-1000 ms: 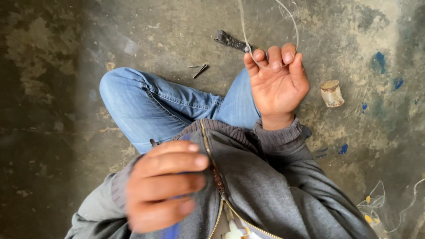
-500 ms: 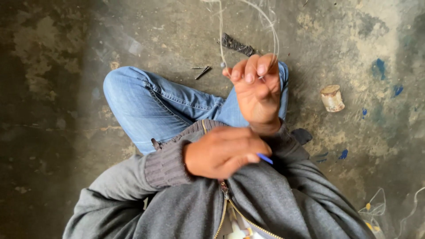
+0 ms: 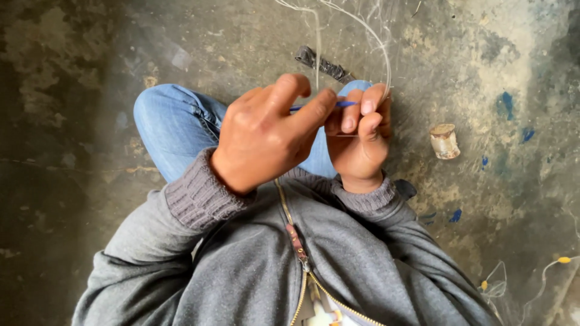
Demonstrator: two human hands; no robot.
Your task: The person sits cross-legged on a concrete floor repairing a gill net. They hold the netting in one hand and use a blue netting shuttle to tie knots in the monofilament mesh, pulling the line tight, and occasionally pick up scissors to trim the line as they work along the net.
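Frame centre: left hand [image 3: 266,136] pinches a thin blue rod [image 3: 344,104]; right hand [image 3: 357,136] grips pale, curling wire [image 3: 386,66] (strands arc to upper frame).

left hand [image 3: 266,136] pinching blue tool [image 3: 344,104], right hand [image 3: 357,136] holding clear line [image 3: 380,54]

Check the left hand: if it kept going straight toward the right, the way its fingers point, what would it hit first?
Most likely the right hand. The left hand holds a thin blue stick whose tip already reaches the right hand's fingers, where pale threads are pinched. Depth is unclear, so contact is uncertain.
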